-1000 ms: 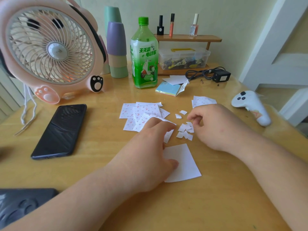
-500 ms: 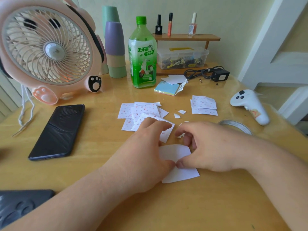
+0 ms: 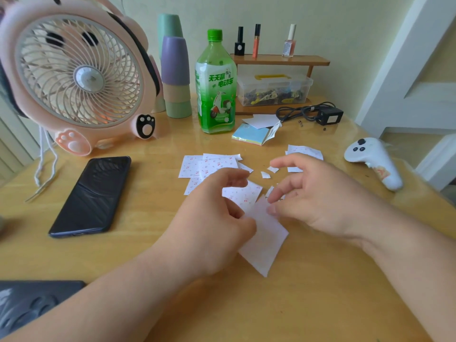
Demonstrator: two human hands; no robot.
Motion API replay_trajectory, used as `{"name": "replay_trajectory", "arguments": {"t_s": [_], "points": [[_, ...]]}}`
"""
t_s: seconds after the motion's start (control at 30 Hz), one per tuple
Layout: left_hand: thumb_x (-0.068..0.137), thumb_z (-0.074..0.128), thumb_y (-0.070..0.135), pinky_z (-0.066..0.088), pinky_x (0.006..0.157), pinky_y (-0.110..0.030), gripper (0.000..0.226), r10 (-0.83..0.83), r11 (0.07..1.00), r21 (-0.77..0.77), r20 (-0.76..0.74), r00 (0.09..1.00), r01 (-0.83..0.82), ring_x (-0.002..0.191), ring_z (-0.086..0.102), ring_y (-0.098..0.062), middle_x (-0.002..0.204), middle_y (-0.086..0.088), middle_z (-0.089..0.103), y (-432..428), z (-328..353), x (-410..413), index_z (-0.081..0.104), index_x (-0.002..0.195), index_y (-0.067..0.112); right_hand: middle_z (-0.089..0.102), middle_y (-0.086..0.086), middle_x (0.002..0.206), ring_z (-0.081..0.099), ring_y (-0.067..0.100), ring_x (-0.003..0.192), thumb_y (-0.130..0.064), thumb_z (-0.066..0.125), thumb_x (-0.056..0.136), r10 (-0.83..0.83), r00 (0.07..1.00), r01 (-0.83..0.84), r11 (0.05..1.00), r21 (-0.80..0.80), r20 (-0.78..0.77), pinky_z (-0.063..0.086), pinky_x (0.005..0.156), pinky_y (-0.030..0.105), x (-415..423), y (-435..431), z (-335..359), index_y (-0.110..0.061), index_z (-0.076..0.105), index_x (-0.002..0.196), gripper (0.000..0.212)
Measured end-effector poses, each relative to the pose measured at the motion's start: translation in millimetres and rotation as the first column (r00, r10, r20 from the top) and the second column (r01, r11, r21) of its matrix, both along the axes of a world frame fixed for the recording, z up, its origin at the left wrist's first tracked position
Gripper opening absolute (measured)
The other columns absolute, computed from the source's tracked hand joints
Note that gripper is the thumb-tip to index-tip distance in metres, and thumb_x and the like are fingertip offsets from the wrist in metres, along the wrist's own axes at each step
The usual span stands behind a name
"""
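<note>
Worktop [image 3: 320, 304]: pink fan [image 3: 81, 77] stands far left. Left hand [image 3: 212, 225] pinches the left edge of the white paper sheet [image 3: 265, 240], held tilted over the worktop centre. Right hand [image 3: 320, 201] pinches its upper corner. Torn scraps [image 3: 266, 174] lie just beyond.

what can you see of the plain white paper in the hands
The white paper is a small, plain, roughly four-sided sheet, thin and blurred. It is tilted over the wooden table, one corner pointing toward the camera. The left hand pinches its left edge; the right hand seems to pinch its upper corner. Whether it touches the table cannot be told.
</note>
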State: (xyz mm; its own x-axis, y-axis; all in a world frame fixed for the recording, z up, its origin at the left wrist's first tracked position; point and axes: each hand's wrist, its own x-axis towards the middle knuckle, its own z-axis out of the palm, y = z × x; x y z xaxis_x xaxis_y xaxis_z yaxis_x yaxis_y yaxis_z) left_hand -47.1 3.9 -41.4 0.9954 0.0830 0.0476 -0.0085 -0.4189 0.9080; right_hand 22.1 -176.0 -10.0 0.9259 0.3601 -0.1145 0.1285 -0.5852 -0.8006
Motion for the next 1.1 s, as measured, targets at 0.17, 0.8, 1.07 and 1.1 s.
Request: {"name": "replay_trajectory", "arguments": {"t_s": [0.17, 0.8, 1.07, 1.1], "points": [[0.067, 0.084, 0.014, 0.053, 0.064, -0.017, 0.059, 0.132, 0.922, -0.374, 0.053, 0.99, -0.103, 0.072, 0.067, -0.005, 0.114, 0.024, 0.066, -2.9, 1.1, 2.9, 0.063, 0.117, 0.036, 0.076, 0.0, 0.079, 0.065, 0.006, 0.066, -0.009, 0.081, 0.079, 0.075, 0.967, 0.0, 0.956, 0.295, -0.242, 0.041, 0.053, 0.008, -2.9, 1.5, 1.4, -0.022, 0.06, 0.123, 0.051], [0.06, 0.078, 0.012, 0.054, 0.089, -0.049, 0.048, 0.132, 0.873, -0.474, 0.006, 0.991, -0.113, 0.087, 0.072, -0.022, 0.105, 0.006, 0.076, 1.1, 6.8, 4.6, 0.073, 0.106, 0.024, 0.07, 0.014, 0.08, 0.054, 0.032, 0.072, -0.009, 0.077, 0.066, -0.029, 0.998, 0.004, 0.891, 0.454, 0.047, 0.043, 0.075, 0.042, -10.4, 4.9, 3.5, -0.037, 0.055, 0.131, 0.074], [0.057, 0.079, -0.001, 0.057, 0.08, -0.032, 0.048, 0.143, 0.652, -0.747, -0.052, 0.988, -0.134, 0.086, 0.07, -0.023, 0.104, -0.004, 0.07, -0.5, 3.4, 7.8, 0.074, 0.103, 0.011, 0.074, 0.015, 0.114, 0.071, 0.035, 0.107, -0.013, 0.082, 0.064, 0.07, 0.969, 0.092, 0.79, 0.606, -0.239, 0.053, 0.095, 0.048, -11.1, 11.1, -6.3, -0.015, 0.066, 0.122, 0.06], [0.056, 0.079, -0.001, 0.057, 0.079, -0.031, 0.048, 0.145, 0.64, -0.756, -0.056, 0.988, -0.136, 0.087, 0.071, -0.023, 0.104, -0.005, 0.07, 0.1, 3.1, 8.1, 0.074, 0.102, 0.011, 0.074, 0.018, 0.114, 0.071, 0.037, 0.108, -0.012, 0.08, 0.067, 0.124, 0.961, 0.055, 0.793, 0.606, -0.249, 0.053, 0.095, 0.048, -11.8, 11.0, -6.3, -0.009, 0.067, 0.121, 0.055]]}}
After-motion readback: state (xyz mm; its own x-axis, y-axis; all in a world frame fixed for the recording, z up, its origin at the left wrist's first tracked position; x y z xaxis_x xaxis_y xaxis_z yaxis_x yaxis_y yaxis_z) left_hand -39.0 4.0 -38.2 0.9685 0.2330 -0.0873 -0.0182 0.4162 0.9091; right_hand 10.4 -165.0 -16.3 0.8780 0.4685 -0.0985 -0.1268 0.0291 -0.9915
